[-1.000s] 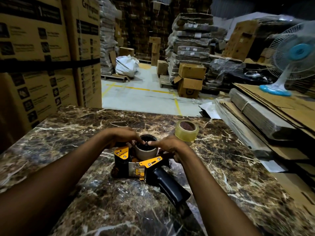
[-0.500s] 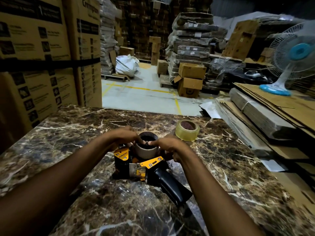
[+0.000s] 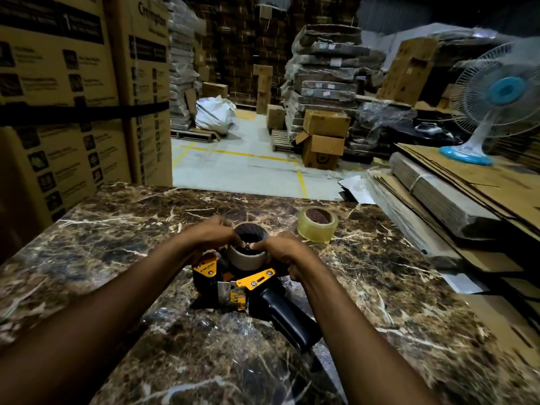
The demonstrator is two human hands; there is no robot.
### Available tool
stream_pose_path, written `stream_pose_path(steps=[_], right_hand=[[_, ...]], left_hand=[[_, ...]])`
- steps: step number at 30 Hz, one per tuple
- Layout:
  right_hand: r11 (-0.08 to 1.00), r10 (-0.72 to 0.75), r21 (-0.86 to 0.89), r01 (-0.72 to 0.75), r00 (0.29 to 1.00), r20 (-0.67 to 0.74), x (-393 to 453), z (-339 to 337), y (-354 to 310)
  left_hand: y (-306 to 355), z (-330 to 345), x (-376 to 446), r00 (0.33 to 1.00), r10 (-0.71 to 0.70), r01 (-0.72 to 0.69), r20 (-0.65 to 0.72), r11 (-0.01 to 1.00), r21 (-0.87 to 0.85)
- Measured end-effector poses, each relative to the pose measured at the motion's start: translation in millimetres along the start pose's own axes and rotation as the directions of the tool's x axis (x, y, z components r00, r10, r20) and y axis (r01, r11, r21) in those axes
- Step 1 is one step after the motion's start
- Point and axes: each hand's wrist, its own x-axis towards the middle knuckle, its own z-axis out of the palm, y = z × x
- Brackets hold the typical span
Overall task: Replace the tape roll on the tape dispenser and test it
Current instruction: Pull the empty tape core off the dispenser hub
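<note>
A black and yellow tape dispenser (image 3: 248, 285) lies on its side on the marble table (image 3: 117, 238), its black handle pointing toward me. An empty cardboard core (image 3: 248, 252) stands up from its spindle, raised partly off it. My left hand (image 3: 216, 233) grips the core's left rim. My right hand (image 3: 280, 252) pinches its right rim with the fingertips. A full roll of clear tape (image 3: 318, 224) lies flat on the table, behind and to the right of my right hand, untouched.
Tall cardboard cartons (image 3: 73, 97) stand along the table's left side. Flat cardboard sheets (image 3: 455, 200) are stacked to the right, with a blue table fan (image 3: 493, 103) on them. Beyond the table's far edge is open floor with pallets and boxes (image 3: 324, 138).
Both hands have lifted the empty core a little higher off the dispenser's spindle. The dispenser and the clear roll stay where they were.
</note>
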Motion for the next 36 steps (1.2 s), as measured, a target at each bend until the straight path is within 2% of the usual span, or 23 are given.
stream_pose_path(steps=[6,11,15,24,36], right_hand=[[0.999,-0.031,0.009,0.031,1.000,0.004,-9.5,-4.8,3.8],[0.973,-0.019,0.232,-0.009,0.993,0.120,-19.0,-17.1,9.6],[0.953,-0.013,0.301,-0.033,0.989,0.149,-21.2,-17.9,9.6],[0.966,0.008,0.256,-0.043,0.991,0.134,-26.8,-22.5,5.2],[0.945,0.026,0.319,-0.070,0.989,0.142,-32.3,-21.9,0.6]], left_hand=[[-8.2,-9.1,-17.5,0.994,0.049,-0.038,0.098,0.993,-0.116],[-18.2,-17.3,-34.4,0.981,0.123,-0.067,0.153,0.941,-0.332],[-19.7,-19.7,-36.4,0.984,0.112,-0.061,0.139,0.943,-0.326],[-30.4,-25.4,-29.9,0.985,0.075,-0.031,0.156,0.963,-0.268],[-15.7,-20.2,-41.4,0.987,0.071,-0.032,0.141,0.966,-0.258]])
